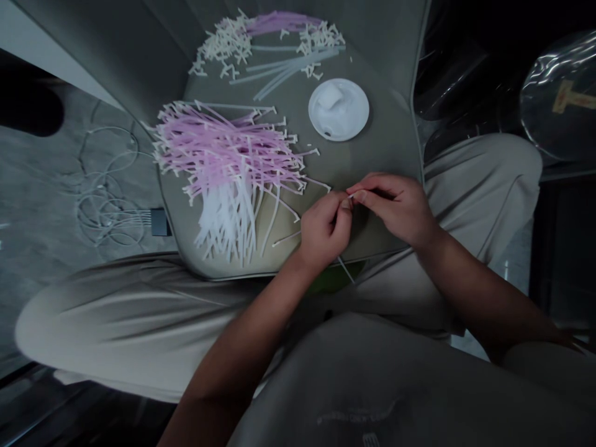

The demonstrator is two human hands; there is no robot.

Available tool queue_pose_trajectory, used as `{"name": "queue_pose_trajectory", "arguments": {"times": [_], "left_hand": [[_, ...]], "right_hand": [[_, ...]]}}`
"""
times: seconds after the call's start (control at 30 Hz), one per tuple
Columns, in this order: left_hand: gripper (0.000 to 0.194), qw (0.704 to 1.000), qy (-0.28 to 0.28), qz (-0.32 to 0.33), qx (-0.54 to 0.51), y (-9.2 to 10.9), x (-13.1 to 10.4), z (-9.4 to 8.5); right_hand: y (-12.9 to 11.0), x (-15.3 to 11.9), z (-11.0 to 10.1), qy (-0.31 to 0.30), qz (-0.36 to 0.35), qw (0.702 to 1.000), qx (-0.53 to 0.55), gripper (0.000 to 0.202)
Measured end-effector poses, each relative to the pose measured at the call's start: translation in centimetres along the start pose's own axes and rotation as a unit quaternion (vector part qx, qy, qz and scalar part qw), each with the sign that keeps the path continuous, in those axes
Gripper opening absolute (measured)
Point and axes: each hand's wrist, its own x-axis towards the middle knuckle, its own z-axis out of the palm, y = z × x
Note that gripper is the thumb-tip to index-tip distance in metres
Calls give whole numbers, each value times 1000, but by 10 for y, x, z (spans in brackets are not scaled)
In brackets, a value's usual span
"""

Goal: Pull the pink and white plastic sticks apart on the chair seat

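Observation:
My left hand (327,228) is closed around a thin plastic tube (346,270), whose pale end sticks out below the fist. Thumb and forefinger of my right hand (395,202) pinch a small white end piece (351,196) where both hands meet; its shape is mostly hidden. Left of the hands lies a big pile of pink tubes (233,146) with white T-shaped ends. White tubes (228,217) spread out beneath it. A white dish (344,124) with a white lump (329,97) in it stands above my hands.
On the grey-green chair seat (386,56), farther back, lie white T-shaped connectors (226,43), a pink tube bundle (284,23) and loose clear tubes (293,68). Coiled cables (107,198) and a dark box (160,222) are on the floor at left.

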Motion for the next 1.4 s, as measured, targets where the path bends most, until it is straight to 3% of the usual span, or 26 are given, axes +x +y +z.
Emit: {"name": "queue_pose_trajectory", "arguments": {"times": [0.27, 0.53, 0.83, 1.1, 1.4], "left_hand": [[23, 1000, 7, 12, -4, -1, 1, 1], [23, 1000, -1, 7, 6, -1, 0, 0], [24, 1000, -4, 3, 14, 1, 1, 0], [26, 999, -19, 2, 40, 0, 0, -1], [31, 994, -42, -9, 97, 4, 1, -1]], "right_hand": [[2, 1, 1, 6, -12, 1000, -14, 11], [1, 1, 2, 24, -83, 993, -84, 12], [0, -2, 0, 23, -193, 958, -210, 18], [3, -6, 1, 27, -240, 933, -268, 20], [5, -3, -4, 28, -224, 941, -253, 17]]}}
